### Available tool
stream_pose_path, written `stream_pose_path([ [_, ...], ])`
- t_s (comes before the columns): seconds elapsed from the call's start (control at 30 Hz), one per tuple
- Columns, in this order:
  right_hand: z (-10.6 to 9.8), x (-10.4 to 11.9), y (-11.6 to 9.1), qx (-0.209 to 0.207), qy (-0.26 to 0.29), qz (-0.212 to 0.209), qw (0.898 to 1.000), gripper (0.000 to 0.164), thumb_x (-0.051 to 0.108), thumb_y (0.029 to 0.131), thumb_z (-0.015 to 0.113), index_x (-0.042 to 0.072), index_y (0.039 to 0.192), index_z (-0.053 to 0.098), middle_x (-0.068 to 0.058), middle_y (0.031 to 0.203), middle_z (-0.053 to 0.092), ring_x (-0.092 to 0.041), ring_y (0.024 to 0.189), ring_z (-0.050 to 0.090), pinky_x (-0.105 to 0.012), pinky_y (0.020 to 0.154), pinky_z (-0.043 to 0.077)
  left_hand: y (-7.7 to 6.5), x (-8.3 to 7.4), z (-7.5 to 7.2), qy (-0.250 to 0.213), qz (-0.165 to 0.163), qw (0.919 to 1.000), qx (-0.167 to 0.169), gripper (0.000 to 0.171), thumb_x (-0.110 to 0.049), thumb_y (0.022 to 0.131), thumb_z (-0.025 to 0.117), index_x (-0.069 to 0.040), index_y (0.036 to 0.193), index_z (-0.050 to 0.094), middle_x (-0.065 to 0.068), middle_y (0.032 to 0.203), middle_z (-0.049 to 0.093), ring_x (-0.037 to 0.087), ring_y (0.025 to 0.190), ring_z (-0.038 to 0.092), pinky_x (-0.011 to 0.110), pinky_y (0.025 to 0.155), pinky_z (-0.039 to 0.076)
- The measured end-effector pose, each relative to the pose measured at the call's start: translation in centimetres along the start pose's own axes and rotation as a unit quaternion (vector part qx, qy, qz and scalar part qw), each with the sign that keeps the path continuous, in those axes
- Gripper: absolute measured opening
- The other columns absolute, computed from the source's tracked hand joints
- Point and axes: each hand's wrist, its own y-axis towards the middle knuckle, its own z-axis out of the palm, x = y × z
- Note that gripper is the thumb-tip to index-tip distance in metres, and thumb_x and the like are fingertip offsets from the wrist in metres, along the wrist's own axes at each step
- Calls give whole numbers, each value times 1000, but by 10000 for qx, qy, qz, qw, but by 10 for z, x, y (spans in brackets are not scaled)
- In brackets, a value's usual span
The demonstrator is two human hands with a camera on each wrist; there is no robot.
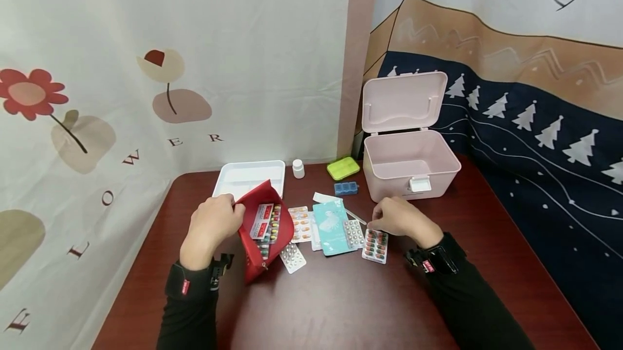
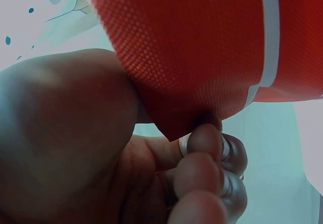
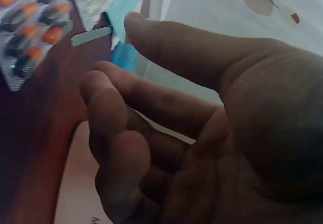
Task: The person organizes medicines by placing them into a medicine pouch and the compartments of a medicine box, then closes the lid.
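My left hand [image 1: 209, 225] pinches the upper left edge of a red zip pouch [image 1: 257, 194], holding it tilted with its mouth spread. Inside the pouch lie several blister packs [image 1: 265, 225] of capsules. In the left wrist view, thumb and fingers grip the red mesh corner [image 2: 176, 93]. On the right, my right hand [image 1: 401, 217] hovers over the top end of a red-and-dark capsule blister pack [image 1: 375, 246] lying on the table. Its fingers are loosely bent, with the thumb apart and nothing between them in the right wrist view.
A turquoise packet [image 1: 332, 225], white-tablet blisters [image 1: 292, 258], orange-capsule blister [image 1: 300, 224] and a thermometer-like stick [image 1: 355, 216] lie mid-table. Behind stand a white tray [image 1: 253, 169], white bottle [image 1: 298, 169], green case [image 1: 343, 167], blue pill box [image 1: 346, 188] and lidded pink box [image 1: 409, 160], lid raised.
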Motion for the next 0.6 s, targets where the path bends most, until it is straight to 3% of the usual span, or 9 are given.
stream_pose_path([
  [0.23,16,6,4,-21,197,20,9998,29,31,99,80,18,73,75,7,65,63,-13,63,60,-32,66,46,-1,-1,-1,12,16,10000,23,35,-31,105,57,2,111,67,18,95,72,29,80,65,44,68,53],
  [0.37,26,13,6,-42,199,342,9992,37,34,97,82,17,66,72,5,58,61,-13,55,62,-30,59,45,-2,-1,0,-14,1,10000,33,36,-31,105,58,3,113,67,19,97,73,29,80,65,43,67,53],
  [0.6,38,23,8,-200,-134,664,9975,46,39,91,88,18,58,65,3,58,58,-17,58,59,-32,56,42,-1,0,1,-6,33,10000,-35,36,-31,105,57,3,112,68,19,97,73,29,79,65,44,67,53],
])
